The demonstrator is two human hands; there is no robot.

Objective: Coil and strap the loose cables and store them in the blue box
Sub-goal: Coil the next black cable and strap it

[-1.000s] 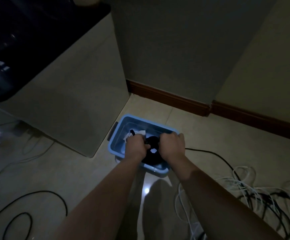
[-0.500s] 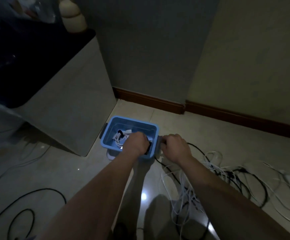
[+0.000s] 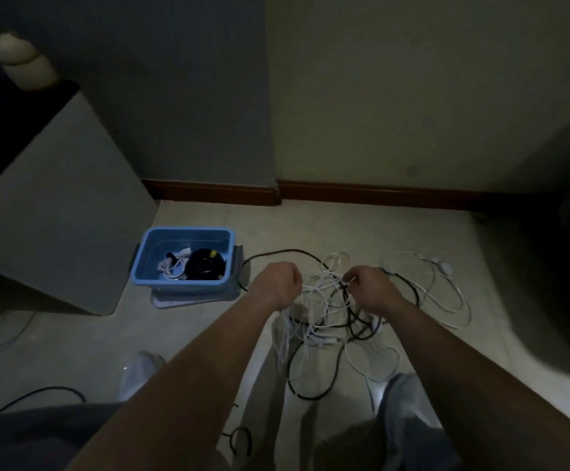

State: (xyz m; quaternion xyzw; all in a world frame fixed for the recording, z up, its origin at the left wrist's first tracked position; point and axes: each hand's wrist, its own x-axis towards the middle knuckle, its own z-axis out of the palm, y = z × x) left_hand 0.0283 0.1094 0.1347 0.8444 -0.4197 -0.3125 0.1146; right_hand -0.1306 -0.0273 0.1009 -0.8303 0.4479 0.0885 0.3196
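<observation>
The blue box [image 3: 147, 263] stands on the floor by a cabinet. Inside it lie a coiled black cable [image 3: 205, 265] and a small white cable bundle [image 3: 174, 265]. To its right a tangle of loose white and black cables [image 3: 327, 311] is spread on the tiles. My left hand [image 3: 276, 283] hovers over the tangle's left edge with fingers curled; what it holds is hidden. My right hand [image 3: 368, 287] pinches white strands at the top of the tangle.
A grey cabinet [image 3: 59, 215] with a dark top stands at the left, a pale jar [image 3: 22, 62] on it. A white cable with a plug [image 3: 443, 266] trails right. Another black cable [image 3: 45, 392] lies at lower left. My knees fill the bottom edge.
Both hands left the blue box and moved right to the loose tangle. The black coil now lies in the box. The view swung right.
</observation>
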